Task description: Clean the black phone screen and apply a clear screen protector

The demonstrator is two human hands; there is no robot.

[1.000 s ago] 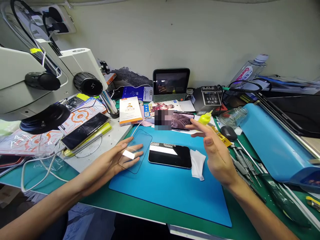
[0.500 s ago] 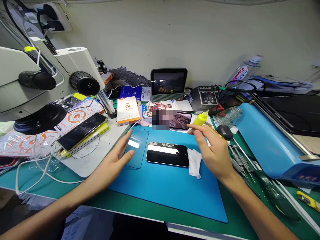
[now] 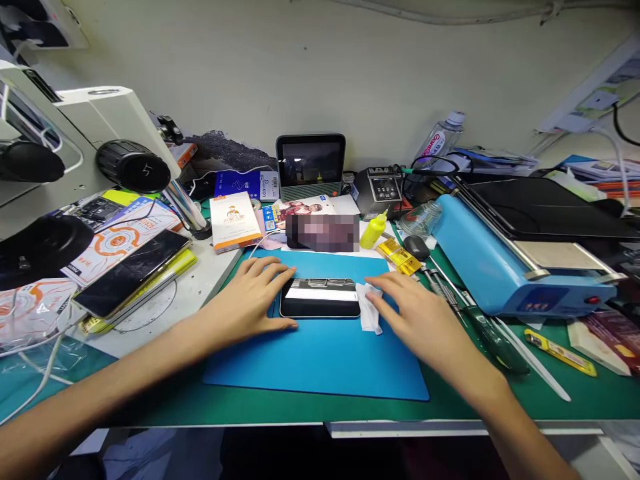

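Note:
A smartphone with a black, light-reflecting screen lies sideways on the blue mat. My left hand is open around its left end, index finger by the far edge and thumb by the near edge; whether they touch the phone I cannot tell. A folded white wipe rests against the phone's right end. Over the wipe's right side, my right hand is open, thumb and fingers apart, with fingertips at or just above it. The clear glass sheet is mostly hidden under my left hand.
Behind the mat stand a yellow squeeze bottle, a small display and a white-orange box. Left is a microscope and another phone. A blue machine, a screwdriver and a yellow cutter lie right.
Both hands have come down and inward: the left to the phone's left end, over the clear sheet, the right to the wipe. The camera view has turned right.

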